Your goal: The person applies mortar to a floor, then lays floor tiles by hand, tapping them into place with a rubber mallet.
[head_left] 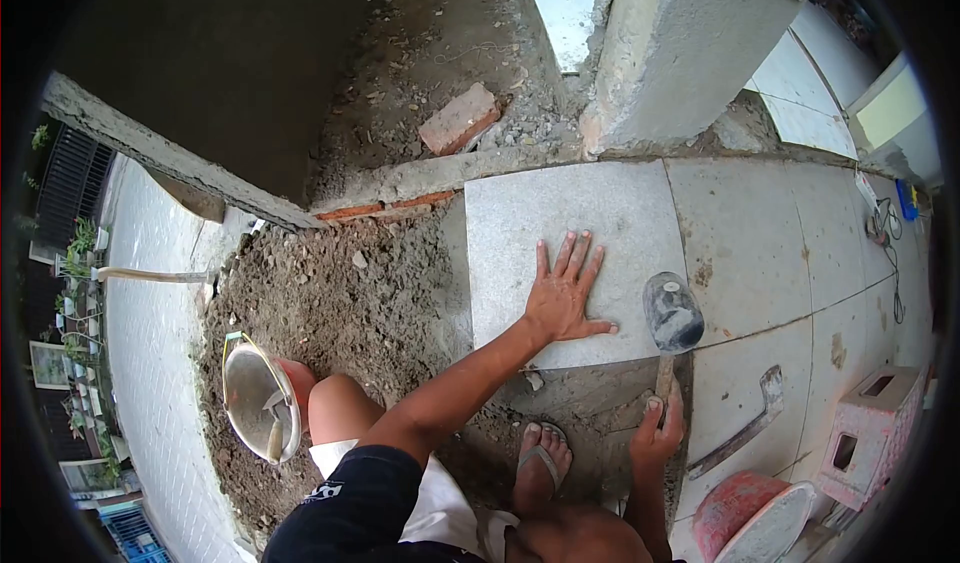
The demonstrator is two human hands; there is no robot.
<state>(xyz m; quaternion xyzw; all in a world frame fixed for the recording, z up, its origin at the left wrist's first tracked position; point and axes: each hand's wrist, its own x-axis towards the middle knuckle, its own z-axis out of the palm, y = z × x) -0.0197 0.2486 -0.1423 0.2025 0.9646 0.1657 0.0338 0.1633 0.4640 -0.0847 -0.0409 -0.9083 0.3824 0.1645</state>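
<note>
My left hand [563, 304] lies flat with spread fingers on a pale speckled floor tile [505, 228]. Bare grey mortar borders this tile on its left and near sides. In my right hand [657, 431] is the wooden handle of a rubber mallet [673, 313], its dark, dusty head raised near the tile's right edge. A sandalled foot [545, 453] rests on the mortar bed between my two hands.
Rubble and soil [320, 273] spread to the left, with a bucket [262, 403] holding a trowel [275, 428]. A brick [460, 118] lies beyond the low wall. At right are a metal bar [740, 431], a red basin [740, 508], a pink stool [870, 433] and laid tiles [745, 233].
</note>
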